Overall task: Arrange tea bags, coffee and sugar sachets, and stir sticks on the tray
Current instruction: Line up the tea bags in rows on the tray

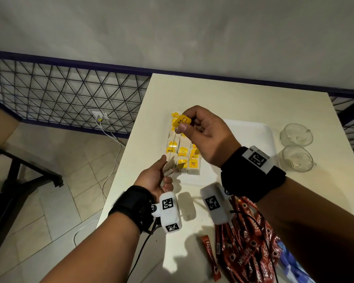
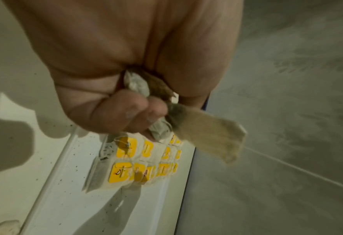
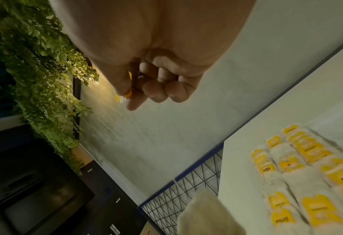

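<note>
dim indoor light | hard hand shadows on table (image 1: 243,94) | wrist views soft, blurred, edges warped

Your head camera looks steeply down on the bench (image 1: 243,103), from well above. Your left wrist camera sits close behind the curled fingers (image 2: 114,111), aimed toward 6 o'clock. Your right wrist camera, rolled sideways, faces the wall (image 3: 166,127). All three share the tea bag rows (image 1: 182,152) (image 2: 142,160) (image 3: 307,174).
</note>
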